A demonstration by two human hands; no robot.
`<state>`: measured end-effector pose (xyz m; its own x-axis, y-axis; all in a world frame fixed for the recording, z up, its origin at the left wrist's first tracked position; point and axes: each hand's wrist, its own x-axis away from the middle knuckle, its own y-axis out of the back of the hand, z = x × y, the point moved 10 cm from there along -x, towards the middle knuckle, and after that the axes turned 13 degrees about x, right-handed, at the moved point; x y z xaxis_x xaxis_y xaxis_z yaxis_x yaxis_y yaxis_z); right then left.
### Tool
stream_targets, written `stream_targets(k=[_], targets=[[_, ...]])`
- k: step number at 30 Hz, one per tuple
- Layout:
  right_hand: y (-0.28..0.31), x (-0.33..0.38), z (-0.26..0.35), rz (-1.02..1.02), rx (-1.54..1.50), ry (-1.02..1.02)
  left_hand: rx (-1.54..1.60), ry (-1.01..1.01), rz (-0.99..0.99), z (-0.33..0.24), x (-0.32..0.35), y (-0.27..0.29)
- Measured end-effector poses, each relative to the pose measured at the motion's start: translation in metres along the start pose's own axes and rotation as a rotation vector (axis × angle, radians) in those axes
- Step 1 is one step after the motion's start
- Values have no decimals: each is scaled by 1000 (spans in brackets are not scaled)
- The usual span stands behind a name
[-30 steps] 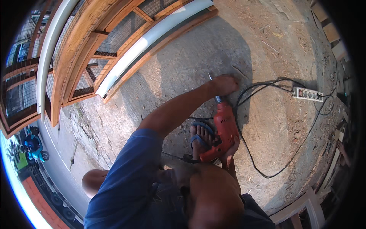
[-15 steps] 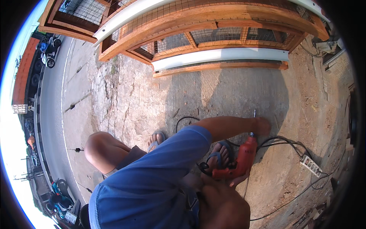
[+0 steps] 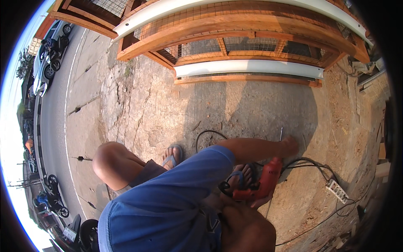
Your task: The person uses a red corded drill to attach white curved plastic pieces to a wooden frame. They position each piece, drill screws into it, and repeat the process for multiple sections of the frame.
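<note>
A red power drill (image 3: 268, 178) is held low beside my foot, its nose pointing away from me. My right hand (image 3: 262, 201) grips it from below; only part of the fingers shows past the body and handle. Reaching across, my left hand (image 3: 289, 146) is closed at the drill's nose, slightly blurred. A thin metal drill bit (image 3: 281, 133) sticks out beyond that hand. The chuck is hidden behind the left hand, and so is the exact contact of its fingers.
A wooden frame (image 3: 235, 25) with wire mesh and white strips stands ahead. At right, a white power strip (image 3: 337, 191) and black cables (image 3: 312, 164) lie on the concrete. My sandalled feet (image 3: 171, 157) are close by. A road with parked motorcycles (image 3: 54, 197) runs along the left.
The drill and my left hand have shifted slightly towards me. The metal chuck, visible before, is now covered. Vehicles on the road at left have changed.
</note>
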<state>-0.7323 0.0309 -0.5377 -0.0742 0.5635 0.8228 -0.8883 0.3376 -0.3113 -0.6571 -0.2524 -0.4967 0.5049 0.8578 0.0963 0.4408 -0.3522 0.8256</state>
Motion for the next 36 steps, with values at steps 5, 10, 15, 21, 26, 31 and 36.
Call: stream_targets(k=[5, 10, 15, 21, 26, 31, 36], targets=[[2, 0, 1, 3, 18, 0, 3, -108, -122, -11, 4, 0], [4, 0, 0, 10, 33, 8, -40, -104, -163, -19, 15, 2], [6, -1, 0, 15, 48, 22, 199, 69, 15, -9, 14, 16], [-3, 10, 20, -21, 137, 68, 606, -73, -430, 46, 100, 209], [-95, 49, 105, 56, 454, 295, 1090, 294, -316, 151, 257, 306], [-275, 119, 150, 539, 1032, 370, 1423, 590, -641, 218, 444, 309], [-392, 149, 110, 749, 1284, 406, 1937, 584, -1316, 281, 529, 250]])
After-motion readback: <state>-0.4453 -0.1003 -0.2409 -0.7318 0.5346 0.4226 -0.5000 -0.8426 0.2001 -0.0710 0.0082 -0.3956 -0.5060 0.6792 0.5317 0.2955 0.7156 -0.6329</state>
